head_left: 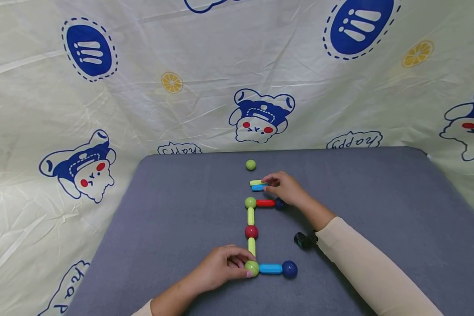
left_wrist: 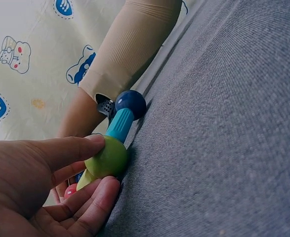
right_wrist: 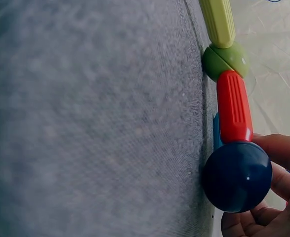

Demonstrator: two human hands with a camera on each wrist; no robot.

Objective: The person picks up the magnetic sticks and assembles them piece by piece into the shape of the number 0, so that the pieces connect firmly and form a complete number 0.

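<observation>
So there's this stick-and-ball shape (head_left: 251, 231) lying on the gray table (head_left: 181, 210), kinda like a square bracket with its arms pointing right. Its near corner is a green ball (head_left: 252, 268), and the left hand (head_left: 223, 270) has that pinched between thumb and fingers. Off that ball goes a blue stick (head_left: 270, 269) to a navy ball (head_left: 290, 269). The spine is two pale yellow sticks (head_left: 251, 216) with a red ball (head_left: 251, 231) between them, up to a second green ball (head_left: 250, 202), then a red stick (head_left: 266, 203) out to another navy ball (right_wrist: 237, 177).

Just past that far arm, a loose yellow stick (head_left: 255, 183) and a loose blue stick (head_left: 258, 188) lie side by side. The right hand (head_left: 285, 188) has its thumb and a finger at their right ends, but honestly can't tell if it's really grasping either one. A loose green ball (head_left: 250, 165) sits farther back. Beige sleeve (head_left: 371, 263) on the right arm, black gadget (head_left: 305, 240) by the wrist, cartoon-print cloth (head_left: 205, 52) hanging behind the table.
</observation>
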